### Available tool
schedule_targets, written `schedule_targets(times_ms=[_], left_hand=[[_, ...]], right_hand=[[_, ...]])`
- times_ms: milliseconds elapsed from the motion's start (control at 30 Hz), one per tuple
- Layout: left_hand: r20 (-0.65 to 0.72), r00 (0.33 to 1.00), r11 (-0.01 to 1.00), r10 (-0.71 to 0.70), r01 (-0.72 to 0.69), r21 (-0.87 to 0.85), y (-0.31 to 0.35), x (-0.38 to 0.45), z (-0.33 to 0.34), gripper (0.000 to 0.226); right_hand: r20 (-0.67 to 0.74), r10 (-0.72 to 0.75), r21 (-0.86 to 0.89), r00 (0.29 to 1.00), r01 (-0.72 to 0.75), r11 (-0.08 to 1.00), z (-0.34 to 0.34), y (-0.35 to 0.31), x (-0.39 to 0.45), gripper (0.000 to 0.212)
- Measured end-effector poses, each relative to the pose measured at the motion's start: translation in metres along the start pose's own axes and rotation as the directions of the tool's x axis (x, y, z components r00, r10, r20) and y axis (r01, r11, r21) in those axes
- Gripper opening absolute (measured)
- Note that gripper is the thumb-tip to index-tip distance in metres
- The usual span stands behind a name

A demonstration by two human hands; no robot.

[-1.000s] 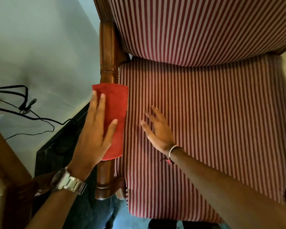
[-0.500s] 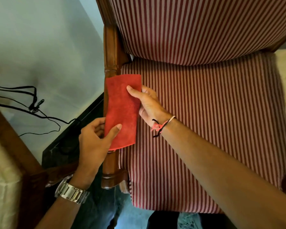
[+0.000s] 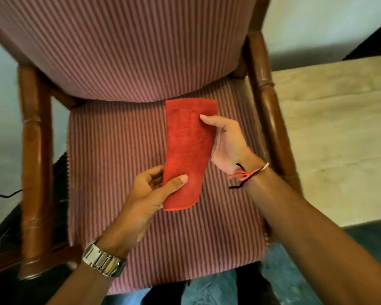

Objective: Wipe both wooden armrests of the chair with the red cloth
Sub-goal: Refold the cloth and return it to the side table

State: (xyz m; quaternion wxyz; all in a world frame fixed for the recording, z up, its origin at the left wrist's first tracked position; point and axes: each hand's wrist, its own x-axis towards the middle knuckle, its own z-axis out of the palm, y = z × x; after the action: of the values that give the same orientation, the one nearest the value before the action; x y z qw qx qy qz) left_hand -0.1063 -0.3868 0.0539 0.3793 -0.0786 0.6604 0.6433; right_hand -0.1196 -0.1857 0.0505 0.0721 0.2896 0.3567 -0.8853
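Note:
A folded red cloth (image 3: pixel 188 150) hangs in the air above the middle of the striped chair seat (image 3: pixel 110 164). My left hand (image 3: pixel 147 194) pinches its near lower corner, thumb on top. My right hand (image 3: pixel 227 144) grips its right edge, thumb on the cloth. The left wooden armrest (image 3: pixel 32 155) runs down the left side of the seat. Along the right side runs the right wooden armrest (image 3: pixel 266 100); its near end is hidden behind my right forearm. The cloth touches neither armrest.
The striped backrest (image 3: pixel 128 45) fills the top of the view. A pale wooden surface (image 3: pixel 334 137) stands just right of the chair. A dark low surface (image 3: pixel 2 236) and black cables (image 3: pixel 0 195) lie to the left. My legs show below the seat.
The cloth has come off the left armrest and moved right to above the seat's middle. My right hand took hold of it, so both hands grip it now. The view swung right.

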Motion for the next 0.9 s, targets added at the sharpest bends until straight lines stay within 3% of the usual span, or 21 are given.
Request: schedule_targets(times_ms=[100, 267, 533, 700, 900], left_hand=[[0.063, 0.998, 0.999, 0.001, 0.001, -0.034, -0.003, 0.006, 0.063, 0.040], [0.099, 0.995, 0.998, 0.004, 0.001, -0.058, -0.007, 0.019, 0.176, 0.043], [-0.078, 0.996, 0.995, -0.046, 0.039, -0.091, -0.036, 0.054, 0.307, 0.038], [-0.265, 0.960, 0.972, 0.093, -0.030, 0.234, -0.080, 0.081, 0.368, 0.040], [-0.224, 0.963, 0.857, 0.147, -0.010, 0.516, -0.120, 0.121, 0.396, 0.061]], right_hand=[[-0.043, -0.045, -0.035, 0.998, 0.044, 0.998, -0.044, -0.043, -0.022, 0.036], [-0.054, -0.088, -0.118, 0.995, 0.081, 0.990, -0.134, -0.111, -0.042, 0.024], [-0.140, -0.061, -0.295, 0.988, 0.017, 0.955, -0.245, -0.166, -0.032, 0.023], [-0.274, -0.014, -0.430, 0.962, -0.110, 0.896, -0.301, -0.162, 0.002, 0.025], [-0.267, -0.035, -0.700, 0.963, -0.169, 0.694, -0.344, -0.142, 0.045, 0.022]])
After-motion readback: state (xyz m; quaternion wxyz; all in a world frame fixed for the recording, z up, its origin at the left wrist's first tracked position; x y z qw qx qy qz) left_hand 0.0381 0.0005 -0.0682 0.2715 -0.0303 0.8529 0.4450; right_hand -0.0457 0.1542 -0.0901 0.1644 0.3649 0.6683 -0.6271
